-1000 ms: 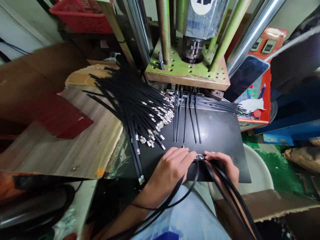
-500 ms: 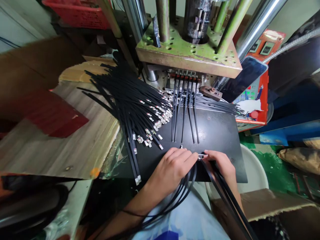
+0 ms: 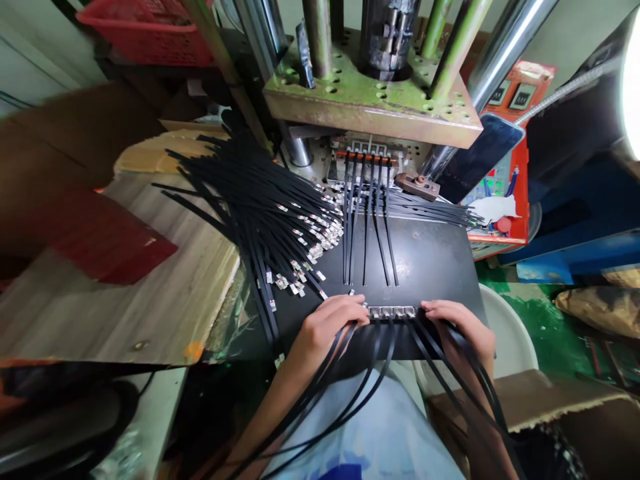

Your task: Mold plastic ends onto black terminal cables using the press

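A narrow metal holder (image 3: 393,312) with several silvery connectors side by side lies over the front part of the black work plate (image 3: 435,260). My left hand (image 3: 333,323) pinches its left end, fingers pressed together. At the other end my right hand (image 3: 463,330) has thumb and fingers closed on it; the exact grip is partly hidden. Black flat cables (image 3: 383,360) run from the connectors down towards my body, some past each wrist. Ahead of my hands, several thin black cables (image 3: 367,247) hang out of the press's lower mould (image 3: 367,157).
A big heap of black cables with metal ends (image 3: 280,213) lies to the left, beside a wooden board (image 3: 165,300). The green press plate (image 3: 370,110) is overhead. At right stand a phone (image 3: 483,157), an orange control box (image 3: 520,193) and a white round tub (image 3: 510,327).
My hands have moved apart, left hand leftward and right hand rightward, uncovering the row of connectors between them. The view has shifted slightly.
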A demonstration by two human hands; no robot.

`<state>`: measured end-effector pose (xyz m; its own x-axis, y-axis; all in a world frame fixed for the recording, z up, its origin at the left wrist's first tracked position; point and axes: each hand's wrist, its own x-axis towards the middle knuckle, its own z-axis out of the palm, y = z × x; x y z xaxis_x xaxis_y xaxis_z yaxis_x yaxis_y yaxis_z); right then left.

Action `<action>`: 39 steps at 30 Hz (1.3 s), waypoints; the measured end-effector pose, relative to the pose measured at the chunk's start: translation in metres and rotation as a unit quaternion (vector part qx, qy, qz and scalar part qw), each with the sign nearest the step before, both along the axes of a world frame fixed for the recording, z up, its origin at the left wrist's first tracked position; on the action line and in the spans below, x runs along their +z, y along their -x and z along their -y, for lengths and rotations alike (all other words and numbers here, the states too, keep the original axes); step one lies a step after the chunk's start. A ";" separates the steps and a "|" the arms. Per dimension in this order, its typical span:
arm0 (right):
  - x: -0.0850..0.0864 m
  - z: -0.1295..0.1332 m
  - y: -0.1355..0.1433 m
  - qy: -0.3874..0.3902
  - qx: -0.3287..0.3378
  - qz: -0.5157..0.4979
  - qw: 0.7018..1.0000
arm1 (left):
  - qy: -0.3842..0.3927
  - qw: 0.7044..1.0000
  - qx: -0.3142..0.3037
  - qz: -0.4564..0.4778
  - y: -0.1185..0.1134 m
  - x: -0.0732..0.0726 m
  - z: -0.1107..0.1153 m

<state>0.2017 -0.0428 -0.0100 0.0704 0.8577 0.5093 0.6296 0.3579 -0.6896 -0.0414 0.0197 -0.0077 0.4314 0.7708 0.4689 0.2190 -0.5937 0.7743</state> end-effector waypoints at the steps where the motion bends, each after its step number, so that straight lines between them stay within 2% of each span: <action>1: -0.002 0.001 0.002 -0.012 -0.004 -0.020 1.000 | 0.006 1.000 0.005 0.008 -0.001 -0.002 0.001; 4: -0.006 0.005 0.011 -0.009 -0.012 -0.032 0.999 | 0.024 0.999 0.007 0.034 -0.002 -0.003 0.004; 7: -0.009 0.009 0.015 0.025 -0.044 -0.014 0.999 | 0.012 1.000 0.011 0.020 -0.001 0.000 0.005; 10: -0.008 0.012 0.012 0.051 -0.046 0.018 0.997 | -0.042 0.998 0.013 -0.046 -0.003 0.008 0.008; 13: -0.007 0.011 0.008 0.036 -0.019 0.066 0.997 | -0.085 0.985 0.014 -0.150 -0.009 0.021 0.009; 16: -0.010 0.010 0.001 0.050 0.013 0.084 0.995 | -0.063 0.971 -0.003 -0.232 -0.011 0.030 0.005; 19: -0.009 0.012 -0.009 0.057 0.021 0.066 0.996 | -0.009 0.973 -0.069 -0.218 0.001 0.034 -0.005; 21: 0.000 0.013 -0.013 0.033 -0.009 0.024 0.999 | 0.010 0.979 -0.087 -0.187 0.015 0.039 -0.012; 24: 0.026 0.012 -0.008 0.006 -0.012 -0.015 1.000 | -0.027 0.988 -0.053 -0.140 0.024 0.053 -0.017; 28: 0.058 -0.007 0.020 0.011 0.103 0.029 0.994 | -0.159 0.978 -0.078 -0.110 -0.002 0.068 -0.005; 30: 0.064 -0.018 0.034 0.040 0.161 0.024 0.986 | -0.200 0.970 -0.049 -0.129 -0.015 0.070 0.004; 32: 0.062 -0.024 0.039 0.077 0.193 0.006 0.978 | -0.212 0.969 -0.054 -0.117 -0.017 0.073 0.007; 34: 0.053 -0.020 0.031 0.101 0.210 -0.016 0.972 | -0.173 0.981 -0.071 -0.060 -0.002 0.080 0.001; 35: 0.046 -0.014 0.023 0.110 0.220 -0.027 0.969 | -0.133 0.989 -0.065 -0.002 0.011 0.084 -0.008; 37: 0.030 0.003 0.003 0.150 0.232 -0.061 0.959 | -0.004 0.991 -0.015 0.132 0.042 0.091 -0.035; 39: 0.012 0.024 -0.015 0.215 0.218 -0.114 0.945 | 0.187 0.958 0.056 0.211 0.076 0.094 -0.069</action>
